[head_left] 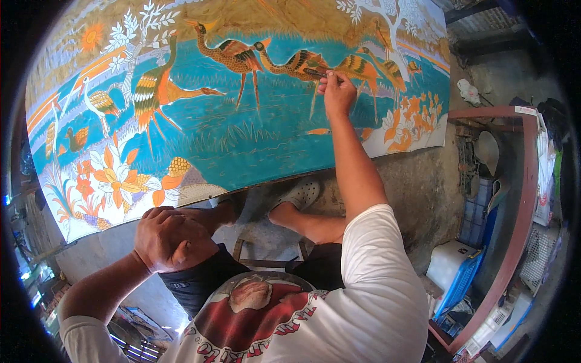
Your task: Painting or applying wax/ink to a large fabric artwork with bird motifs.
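Observation:
A large painted cloth [242, 148] spreads before me, showing long-necked birds in teal water, with white and orange flowers along its near edge. My right hand [339, 95] is raised to its right-hand part, fingers pinched on a slim dark paintbrush [316, 72]. The brush points left, over the dark-winged body of a painted bird [299, 65]; whether its tip touches the surface I cannot tell. On my bent left knee [196, 245] rests my left hand [162, 237], its fingers laid over the knee and holding nothing.
A reddish-brown frame [528, 181] stands at right, beside a white container [449, 266] and a blue folding piece [463, 281]. A grey metal bowl-like thing [486, 151] hangs there. My foot in a grey clog [302, 195] is below the cloth's near edge, on the concrete floor.

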{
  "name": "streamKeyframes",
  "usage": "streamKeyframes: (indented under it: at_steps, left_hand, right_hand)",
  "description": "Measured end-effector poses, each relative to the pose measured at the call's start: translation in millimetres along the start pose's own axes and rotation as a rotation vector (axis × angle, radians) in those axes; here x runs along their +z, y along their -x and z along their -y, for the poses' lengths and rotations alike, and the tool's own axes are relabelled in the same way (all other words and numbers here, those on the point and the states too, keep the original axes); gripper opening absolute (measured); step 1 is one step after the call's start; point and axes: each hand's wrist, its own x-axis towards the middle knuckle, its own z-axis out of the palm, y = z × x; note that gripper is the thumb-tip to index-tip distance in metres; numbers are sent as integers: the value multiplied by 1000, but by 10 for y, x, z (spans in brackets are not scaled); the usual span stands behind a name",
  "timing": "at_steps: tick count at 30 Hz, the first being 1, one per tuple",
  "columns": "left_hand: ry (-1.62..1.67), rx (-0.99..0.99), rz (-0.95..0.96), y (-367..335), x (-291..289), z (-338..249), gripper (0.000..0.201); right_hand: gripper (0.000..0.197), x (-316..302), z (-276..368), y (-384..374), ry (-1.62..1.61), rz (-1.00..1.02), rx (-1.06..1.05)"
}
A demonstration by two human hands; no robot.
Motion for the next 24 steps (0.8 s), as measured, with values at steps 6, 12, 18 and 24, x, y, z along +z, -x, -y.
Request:
streamKeyframes:
  at_steps: [6, 12, 18, 24]
  left_hand:
    - [4, -2, 0, 10, 3, -3, 59]
    - [9, -1, 15, -6, 6, 22, 59]
    - [0, -5, -3, -6, 5, 12, 58]
    - [0, 16, 16, -19, -7, -7, 62]
  right_hand:
    - [21, -6, -56, 26, -36, 5, 36]
    - [21, -46, -23, 91, -41, -42, -18]
    - [19, 9, -31, 179, -127, 38, -22]
    - [20, 25, -90, 196, -101, 33, -18]
